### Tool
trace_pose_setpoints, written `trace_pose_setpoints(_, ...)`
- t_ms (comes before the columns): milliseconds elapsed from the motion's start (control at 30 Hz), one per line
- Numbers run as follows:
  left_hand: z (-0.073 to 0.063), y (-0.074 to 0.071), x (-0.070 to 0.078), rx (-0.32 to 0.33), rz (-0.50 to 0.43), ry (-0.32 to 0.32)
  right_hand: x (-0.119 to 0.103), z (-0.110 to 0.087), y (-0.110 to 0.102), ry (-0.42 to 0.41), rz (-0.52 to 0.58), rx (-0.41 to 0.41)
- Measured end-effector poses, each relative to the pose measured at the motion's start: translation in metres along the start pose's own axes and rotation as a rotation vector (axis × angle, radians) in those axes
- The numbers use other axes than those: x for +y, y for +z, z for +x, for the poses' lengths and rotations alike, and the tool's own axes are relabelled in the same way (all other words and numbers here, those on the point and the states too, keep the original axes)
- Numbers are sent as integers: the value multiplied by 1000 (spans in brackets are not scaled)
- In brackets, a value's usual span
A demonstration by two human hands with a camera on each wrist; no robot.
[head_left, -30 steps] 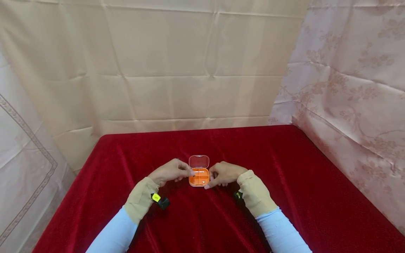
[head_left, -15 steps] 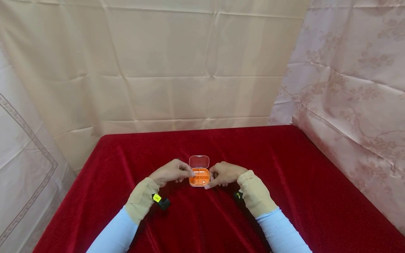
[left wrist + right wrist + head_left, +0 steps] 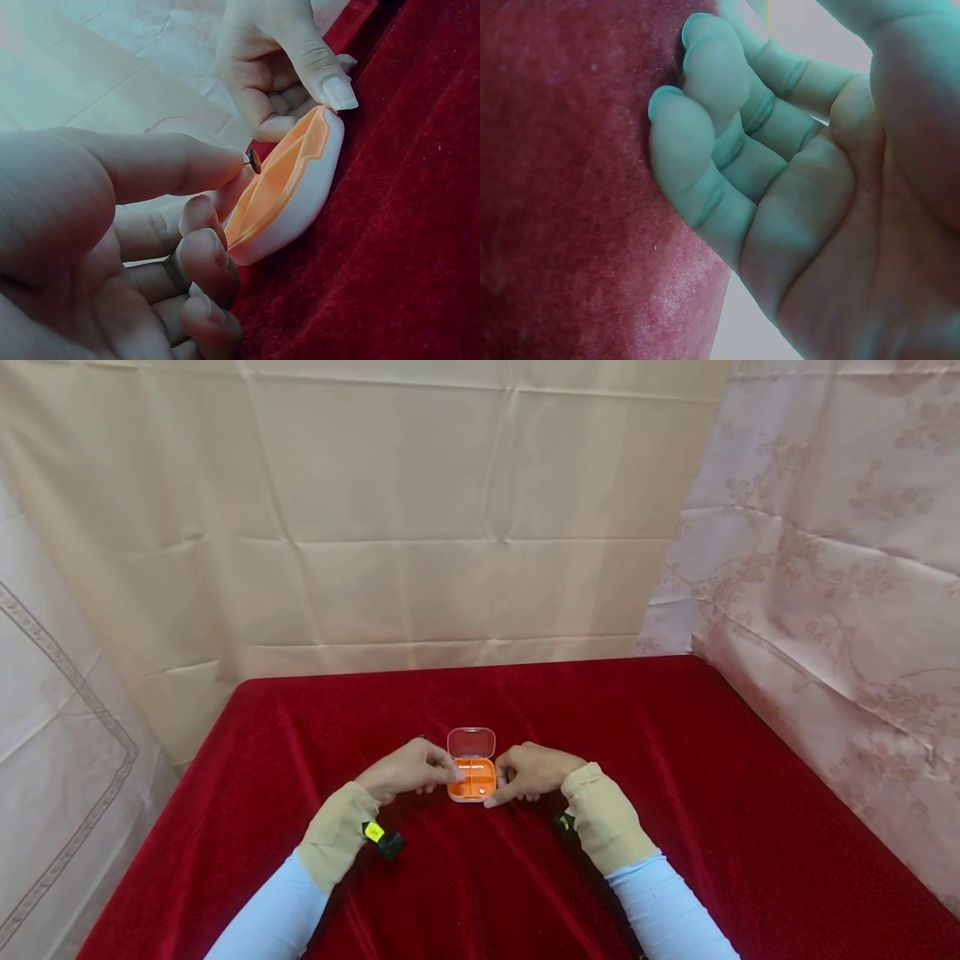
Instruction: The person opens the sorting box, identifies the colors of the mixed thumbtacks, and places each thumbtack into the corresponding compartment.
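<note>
A small orange pill box [image 3: 462, 790] with a white outer shell sits on the red cloth, its clear lid [image 3: 472, 743] raised at the back. Dividers split its inside into compartments. My left hand [image 3: 408, 768] is over the box's left side, pinching a tiny dark-faced stud earring [image 3: 255, 160] between thumb and forefinger; its other fingers curl loosely beside the box. My right hand [image 3: 536, 770] holds the box at its right side, thumb at the front corner and fingers bent along the side. A small round shiny piece [image 3: 482, 791] lies in the front right compartment.
Red velvet cloth [image 3: 637, 760] covers the table, with soft creases toward the front. A beige curtain [image 3: 390, 527] hangs behind it, and a floral curtain [image 3: 840, 577] closes off the right side.
My left hand and wrist have shifted very slightly to the right, still pinching the stud earring over the box. My right hand and the pill box stay in place.
</note>
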State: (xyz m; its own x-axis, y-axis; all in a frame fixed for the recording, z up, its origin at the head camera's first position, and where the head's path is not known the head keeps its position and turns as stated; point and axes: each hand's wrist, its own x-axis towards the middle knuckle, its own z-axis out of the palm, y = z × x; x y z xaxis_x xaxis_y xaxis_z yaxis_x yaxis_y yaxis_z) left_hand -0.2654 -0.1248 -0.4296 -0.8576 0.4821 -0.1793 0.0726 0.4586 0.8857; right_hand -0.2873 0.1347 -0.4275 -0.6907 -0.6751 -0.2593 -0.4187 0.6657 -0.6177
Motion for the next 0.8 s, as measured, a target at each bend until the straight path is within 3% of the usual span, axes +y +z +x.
trace_pose_setpoints(800, 1, 13, 6, 63, 156, -19, -2, -1, 0, -2, -14, 3)
